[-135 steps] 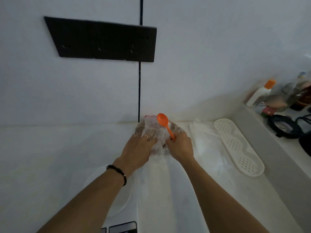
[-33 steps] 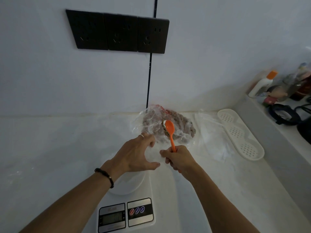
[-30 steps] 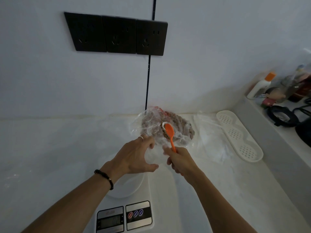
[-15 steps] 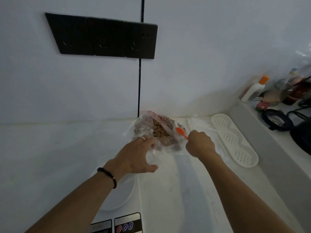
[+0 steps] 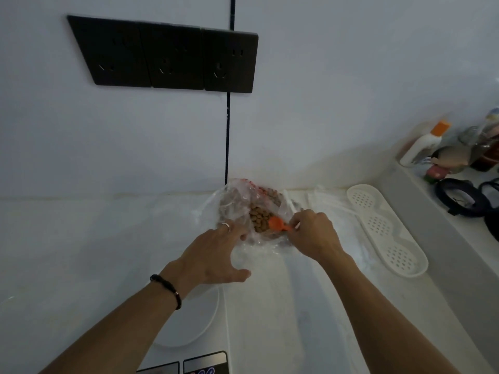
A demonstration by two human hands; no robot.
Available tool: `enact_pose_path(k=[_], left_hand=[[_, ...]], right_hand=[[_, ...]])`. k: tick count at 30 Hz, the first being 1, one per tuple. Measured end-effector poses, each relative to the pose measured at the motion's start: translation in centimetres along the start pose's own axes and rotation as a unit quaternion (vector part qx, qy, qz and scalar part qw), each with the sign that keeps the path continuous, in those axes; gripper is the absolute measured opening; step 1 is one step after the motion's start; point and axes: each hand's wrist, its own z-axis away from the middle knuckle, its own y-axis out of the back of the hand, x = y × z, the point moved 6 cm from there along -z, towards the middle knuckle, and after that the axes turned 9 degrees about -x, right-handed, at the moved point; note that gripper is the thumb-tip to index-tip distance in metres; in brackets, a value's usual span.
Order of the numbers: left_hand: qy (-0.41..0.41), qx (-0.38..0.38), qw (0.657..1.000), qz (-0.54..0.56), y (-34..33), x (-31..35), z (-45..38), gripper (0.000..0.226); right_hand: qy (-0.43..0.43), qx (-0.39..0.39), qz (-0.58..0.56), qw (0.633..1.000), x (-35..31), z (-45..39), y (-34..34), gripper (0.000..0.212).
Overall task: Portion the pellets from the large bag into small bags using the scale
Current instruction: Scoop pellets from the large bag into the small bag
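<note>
Head view: one frame, dim light, looking down at a counter against a wall.
Right hand (image 5: 314, 234): fingers curled round the handle of an orange spoon (image 5: 278, 224); spoon bowl sits in the open mouth of the large bag, on the pellets.
Left hand (image 5: 216, 252): fingers spread and fairly straight, fingertips on the near-left edge of the bag's plastic, thumb splayed toward the camera; holds nothing that I can see. Ring on one finger, dark bead bracelet (image 5: 167, 288) on the wrist.
Large bag (image 5: 237, 209): clear plastic, crumpled, lying on the counter at the wall, mouth spread open upward.
Pellets (image 5: 259, 215): brown, exposed in the opening; more show through the plastic to the left and behind.
Small bags (image 5: 324, 206): clear plastic lying flat just right of the large bag; how many, cannot tell.
Scale (image 5: 199, 327): white, round platform under the left forearm, control panel cut off by the bottom edge; display not readable.
Counter (image 5: 81, 252): white, marbled, glossy.
Tray (image 5: 386, 230): white, oblong, perforated, lying at the right end of the counter.
Ledge (image 5: 442, 211): raised step on the right, with a white bottle with orange cap (image 5: 424, 143), blurred jars and dark looped items.
Wall (image 5: 324, 90): plain white, with a dark vertical seam above the bag.
Sockets (image 5: 167, 55): three black plates in a row, upper left of the wall.
</note>
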Motion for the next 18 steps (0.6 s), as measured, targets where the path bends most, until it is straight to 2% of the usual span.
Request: enact_pose_path(k=[3, 5, 8, 11, 13, 18], left_hand=[[0.007, -0.006, 1.0, -0.008, -0.3, -0.4, 0.3, 0.069], [0.01, -0.003, 1.0, -0.012, -0.1, -0.4, 0.4, 0.07], [0.018, 0.003, 1.0, -0.01, 0.0, -0.4, 0.5, 0.069], [0.023, 0.018, 1.0, -0.01, 0.1, -0.5, 0.7, 0.069], [0.026, 0.03, 0.999, 0.0, 0.2, -0.7, 0.9, 0.067], [0.03, 0.052, 0.998, 0.025, 0.3, -0.8, 1.1, 0.065]], right_hand=[[-0.053, 0.031, 0.002, 0.998, 0.9, -1.0, 0.1, 0.023], [-0.029, 0.021, -0.012, 0.999, 0.1, -1.6, -0.7, 0.022], [0.005, 0.004, -0.123, 0.992, -1.0, -2.3, -2.1, 0.02], [-0.03, -0.013, -0.255, 0.966, -0.7, -2.7, -3.0, 0.021], [-0.065, -0.03, -0.354, 0.932, -0.1, -2.0, -3.3, 0.019], [-0.071, -0.048, -0.441, 0.894, 1.2, 0.5, -2.6, 0.019]])
